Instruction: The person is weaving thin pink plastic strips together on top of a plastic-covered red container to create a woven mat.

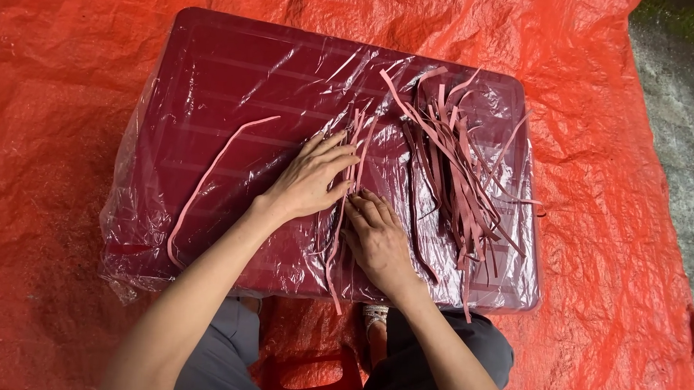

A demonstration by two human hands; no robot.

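Both hands press flat, fingers spread, on a small bunch of pink strips [346,189] at the middle of the plastic-wrapped maroon worktop [213,75]: right hand [376,238] nearer, left hand [311,177] just beyond, neither gripping. Left lies 1 long single strip [209,175]; right, a loose pile of strips [459,164]. An orange tarp [67,62] surrounds everything.

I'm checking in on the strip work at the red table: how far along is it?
Looks done: one long pink strip lies alone at the left of the plastic-wrapped table. In hand: the left hand and right hand press flat on a few strips at the middle. Left: the loose heap of strips on the right, apparently unsorted.
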